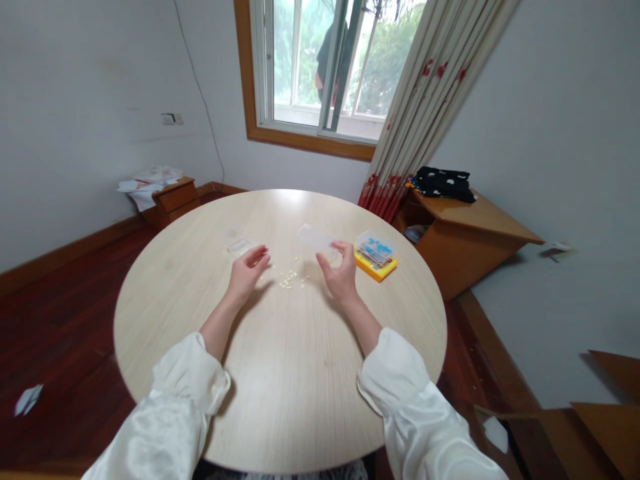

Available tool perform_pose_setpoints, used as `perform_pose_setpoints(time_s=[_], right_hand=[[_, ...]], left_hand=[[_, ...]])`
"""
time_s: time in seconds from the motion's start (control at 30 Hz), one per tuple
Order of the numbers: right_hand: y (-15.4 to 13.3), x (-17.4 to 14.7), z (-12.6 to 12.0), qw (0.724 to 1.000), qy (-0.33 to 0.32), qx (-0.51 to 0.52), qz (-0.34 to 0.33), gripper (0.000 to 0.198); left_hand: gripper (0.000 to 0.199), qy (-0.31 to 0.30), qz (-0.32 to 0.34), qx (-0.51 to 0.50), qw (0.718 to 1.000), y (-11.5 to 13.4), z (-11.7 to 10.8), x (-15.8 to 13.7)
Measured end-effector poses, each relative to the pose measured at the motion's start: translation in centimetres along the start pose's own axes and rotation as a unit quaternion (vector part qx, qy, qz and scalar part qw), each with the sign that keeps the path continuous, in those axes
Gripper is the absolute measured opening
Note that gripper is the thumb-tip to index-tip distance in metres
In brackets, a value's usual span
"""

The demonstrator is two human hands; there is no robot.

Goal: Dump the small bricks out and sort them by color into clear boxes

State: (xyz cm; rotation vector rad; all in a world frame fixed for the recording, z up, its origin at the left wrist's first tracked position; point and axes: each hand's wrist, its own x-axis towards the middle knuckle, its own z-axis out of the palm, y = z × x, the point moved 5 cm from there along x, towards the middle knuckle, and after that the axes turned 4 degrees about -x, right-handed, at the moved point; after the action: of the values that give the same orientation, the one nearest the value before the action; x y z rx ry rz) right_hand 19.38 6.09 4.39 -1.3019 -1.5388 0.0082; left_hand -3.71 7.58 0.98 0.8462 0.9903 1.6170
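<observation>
Small pale-yellow pieces (289, 279) lie scattered on the round wooden table (300, 373) between my hands. My left hand (244, 275) is held just left of them, thumb and fingertips drawn together; whether a small piece is between them I cannot make out. On the right, my right hand (341, 272) has its thumb and fingers around the near corner of a clear plastic box (314, 235). Beyond my left hand lies a flat, see-through packet (240, 247). To the right of my right hand, a clear case with blue shapes (375, 247) rests on a yellow box (376, 269).
A wooden cabinet (450, 233) with dark folded cloth (444, 184) on top stands beyond the table's right edge. Papers (150, 181) lie on a low drawer unit (177, 199) at the left. Behind are a window (325, 67) and a curtain (425, 100).
</observation>
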Motion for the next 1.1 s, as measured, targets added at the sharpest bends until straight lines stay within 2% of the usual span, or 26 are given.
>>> perform_pose_setpoints(time_s=[0.07, 0.13, 0.2, 0.33, 0.5, 0.67, 0.9, 0.97, 1.1], right_hand=[[-1.6, -1.4, 1.7, 0.998, -0.049, 0.037, 0.008, 0.04], [-2.7, -2.4, 2.9, 0.994, -0.091, 0.062, 0.015, 0.042], [-3.3, -3.0, 3.5, 0.99, -0.124, 0.065, 0.022, 0.042], [-3.9, -3.0, 3.7, 0.986, -0.163, 0.038, -0.016, 0.037], [-4.7, -3.2, 4.0, 0.97, -0.229, 0.037, -0.071, 0.044], [-5.2, -3.3, 4.3, 0.963, -0.25, -0.021, -0.1, 0.048], [-5.0, -3.4, 4.9, 0.956, -0.263, -0.057, -0.12, 0.046], [-4.5, -3.2, 4.9, 0.962, -0.249, -0.052, -0.102, 0.045], [-3.0, -2.4, 4.4, 0.98, -0.195, -0.029, -0.026, 0.048]], left_hand=[[0.036, -0.08, -0.06, -0.076, 0.992, -0.8, 2.0, -1.0], [0.042, -0.155, -0.087, -0.129, 0.976, -1.3, 3.7, -2.1], [0.046, -0.179, -0.108, -0.163, 0.964, -1.7, 4.5, -2.7], [0.043, -0.158, -0.119, -0.146, 0.969, -2.6, 4.3, -2.8], [0.044, -0.165, -0.101, -0.109, 0.975, -3.1, 4.1, -2.6], [0.04, -0.155, -0.069, -0.098, 0.981, -2.7, 4.2, -2.6], [0.035, -0.146, -0.061, -0.081, 0.984, -2.4, 4.2, -2.6], [0.038, -0.146, -0.063, -0.07, 0.985, -2.3, 4.3, -2.8], [0.048, -0.149, -0.074, -0.042, 0.985, -2.0, 4.3, -3.1]])
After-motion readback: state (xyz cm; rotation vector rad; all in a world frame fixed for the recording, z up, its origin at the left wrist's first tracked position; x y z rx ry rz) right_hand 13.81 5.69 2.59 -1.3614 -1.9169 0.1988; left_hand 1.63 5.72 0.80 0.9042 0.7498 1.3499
